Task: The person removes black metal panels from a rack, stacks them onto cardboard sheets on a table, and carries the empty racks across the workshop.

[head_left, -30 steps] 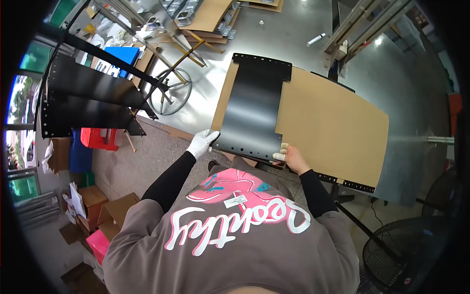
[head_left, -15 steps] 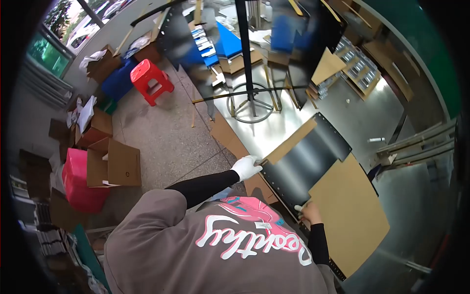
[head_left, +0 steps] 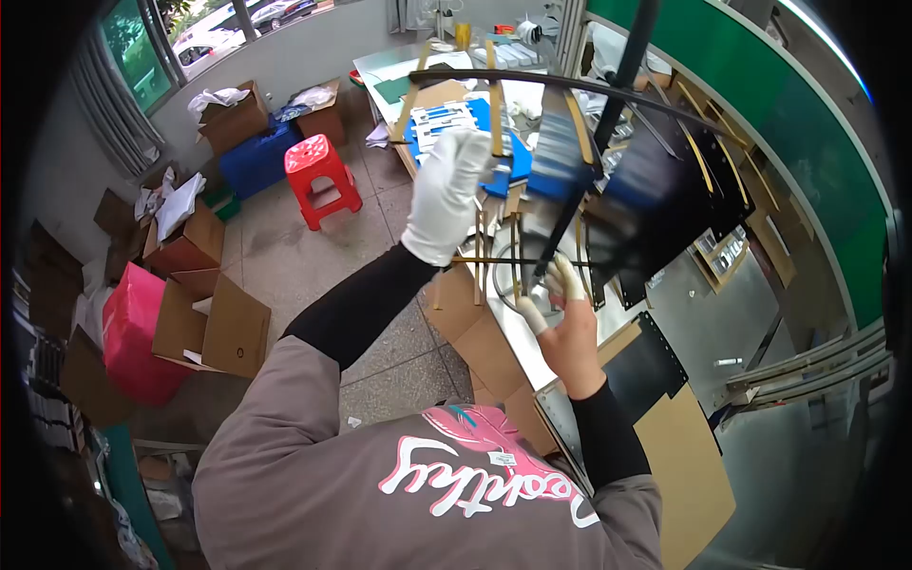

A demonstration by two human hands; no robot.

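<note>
My left hand (head_left: 445, 199), in a white glove, is raised beside the rack's yellow-edged arms, its fingers stretched upward. Lower and to the right, my bare right hand (head_left: 570, 328), with pale covers on some fingertips, is near the lower part of the black rack (head_left: 573, 214); its thumb and fingers are apart. Dark panels (head_left: 689, 214) hang on the rack's right side, blurred. Below and right of my right hand, a black panel with a row of holes (head_left: 648, 359) lies on a brown board (head_left: 679, 465), partly hidden by my forearm.
A red stool (head_left: 321, 176) stands on the floor to the left, near cardboard boxes (head_left: 214, 328) and a pink bundle (head_left: 142, 328). Behind the rack is a table with blue sheets (head_left: 513, 157) and papers. Metal rails (head_left: 817, 366) stand at the right.
Both hands have let go of the black panel and moved up to the rack, the left one highest. The view has turned left, bringing the rack closer to the centre.
</note>
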